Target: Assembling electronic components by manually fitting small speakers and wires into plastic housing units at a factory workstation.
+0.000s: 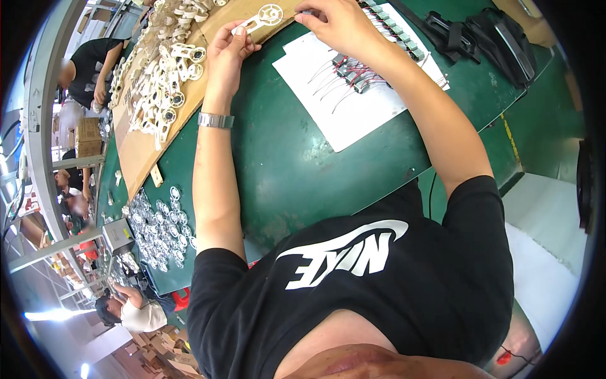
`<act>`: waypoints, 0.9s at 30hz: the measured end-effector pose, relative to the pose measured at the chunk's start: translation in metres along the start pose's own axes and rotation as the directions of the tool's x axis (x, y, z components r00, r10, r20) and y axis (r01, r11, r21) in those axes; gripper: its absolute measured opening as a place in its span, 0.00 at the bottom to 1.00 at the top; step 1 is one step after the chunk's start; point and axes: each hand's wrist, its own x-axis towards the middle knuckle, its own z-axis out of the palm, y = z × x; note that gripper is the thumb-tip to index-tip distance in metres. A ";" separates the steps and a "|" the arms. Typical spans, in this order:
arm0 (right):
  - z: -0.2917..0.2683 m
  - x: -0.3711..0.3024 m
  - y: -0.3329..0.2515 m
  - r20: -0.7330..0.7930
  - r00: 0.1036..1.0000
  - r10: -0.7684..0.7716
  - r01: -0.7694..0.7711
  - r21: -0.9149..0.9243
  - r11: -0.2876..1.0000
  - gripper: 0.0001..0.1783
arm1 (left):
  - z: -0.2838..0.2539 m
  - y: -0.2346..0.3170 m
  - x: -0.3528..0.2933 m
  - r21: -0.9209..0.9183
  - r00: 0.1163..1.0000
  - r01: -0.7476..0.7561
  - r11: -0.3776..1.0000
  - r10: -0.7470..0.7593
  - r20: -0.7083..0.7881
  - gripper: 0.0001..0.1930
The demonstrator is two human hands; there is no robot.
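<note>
At the top of the head view, my left hand (232, 47) pinches the handle end of a white plastic housing (254, 24). The housing's round, spoked ring points right, toward my other hand. Just right of that ring, my right hand (334, 22) is closed, thumb against fingers, around a small dark piece that is mostly hidden. I cannot make out its kind. Both hands are raised over the far side of the green table (284, 170), close to the edge of a cardboard sheet (136, 161).
Many cream plastic housings (158, 95) are heaped on the cardboard. Shiny round parts (161, 230) lie nearer, left of my forearm. White paper (344, 126) holds small wired modules (353, 72). A black bag (502, 47) rests at the far right. Other people sit along the left.
</note>
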 end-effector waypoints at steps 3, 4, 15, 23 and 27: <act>0.001 -0.002 -0.004 -0.015 0.999 0.032 -0.033 -0.070 0.997 0.13 | 0.000 0.000 -0.002 0.061 0.999 -0.017 0.998 0.019 -0.026 0.13; 0.001 -0.002 -0.006 -0.008 1.000 0.029 -0.030 -0.068 0.997 0.13 | -0.001 0.000 -0.002 0.089 0.999 -0.027 0.996 0.029 -0.021 0.13; -0.010 -0.002 -0.019 -0.027 1.000 0.003 -0.006 -0.100 0.995 0.12 | 0.002 -0.003 -0.003 0.152 0.997 -0.063 0.986 0.067 -0.023 0.11; -0.007 -0.004 -0.018 0.054 0.999 0.005 -0.004 -0.024 1.000 0.12 | 0.010 0.002 -0.009 0.433 0.989 -0.137 0.891 0.144 0.017 0.12; -0.004 -0.007 -0.015 0.057 0.998 0.007 -0.006 -0.024 1.000 0.12 | 0.022 0.012 -0.015 0.490 0.983 -0.168 0.856 0.181 0.023 0.12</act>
